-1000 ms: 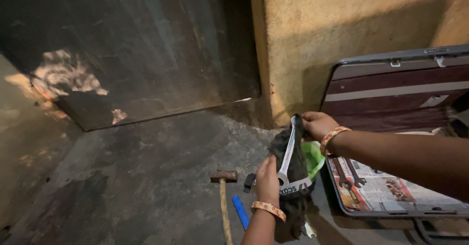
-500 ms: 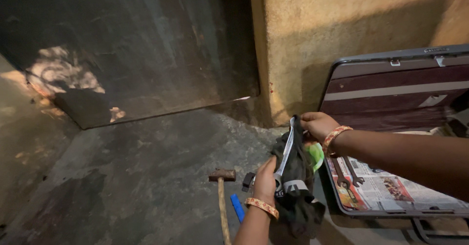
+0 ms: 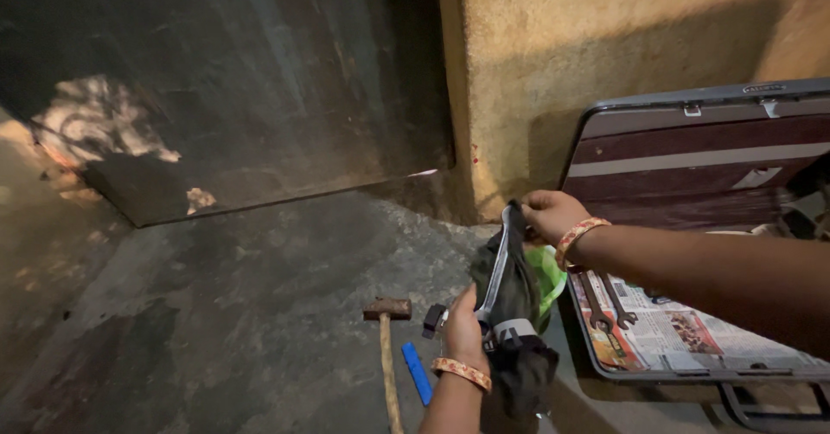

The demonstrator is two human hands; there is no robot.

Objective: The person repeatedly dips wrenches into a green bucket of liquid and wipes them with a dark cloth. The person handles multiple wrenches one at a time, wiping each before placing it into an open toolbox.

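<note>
Since a moment ago the dark cloth bag [image 3: 512,313] has been drawn narrower and taller between the two hands, and its green lining [image 3: 548,280] shows less. The right hand [image 3: 548,215], right of centre in the frame, pinches the bag's upper edge with closed fingers; the left hand [image 3: 464,328], at lower centre, is closed around the bag's lower part beside its pale grey strap [image 3: 496,280]. Each wrist bears an orange patterned bangle. The bag hangs upright just above the concrete floor [image 3: 216,313], beside the open briefcase [image 3: 692,192] at the right edge, whose base is lined with newspaper [image 3: 683,335] with two spanners [image 3: 605,306] lying on it. On the floor at lower centre lie a wooden-handled hammer [image 3: 387,347] and a blue flat tool [image 3: 417,372], near the left hand but apart from it.
</note>
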